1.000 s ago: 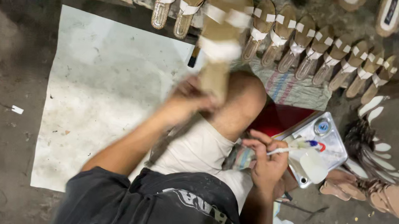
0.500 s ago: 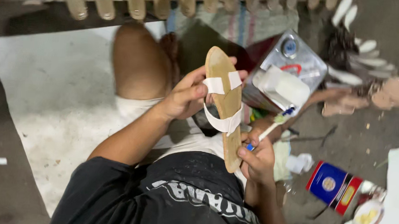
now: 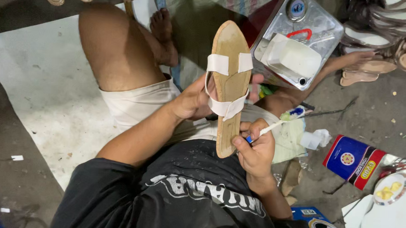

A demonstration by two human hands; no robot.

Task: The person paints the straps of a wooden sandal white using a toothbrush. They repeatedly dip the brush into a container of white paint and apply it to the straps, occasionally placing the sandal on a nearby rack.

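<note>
The left hand (image 3: 195,101) is gripping a tan sandal sole (image 3: 230,85) at mid-length, fingers curled round its edge, holding it upright over the lap with its underside facing up and the white straps (image 3: 225,85) folded across it. The right hand (image 3: 256,148) is pinching a toothbrush (image 3: 280,123) by its handle – bristles pointing away towards the metal tin (image 3: 302,27) – while its fingers are steadying the heel end of the sole. Judging by the pose, this is the gluing stage: the strap ends are being checked before fixing. A next stroke would likely call for turning the bristles onto the strap ends – keeping the sole steady
</note>
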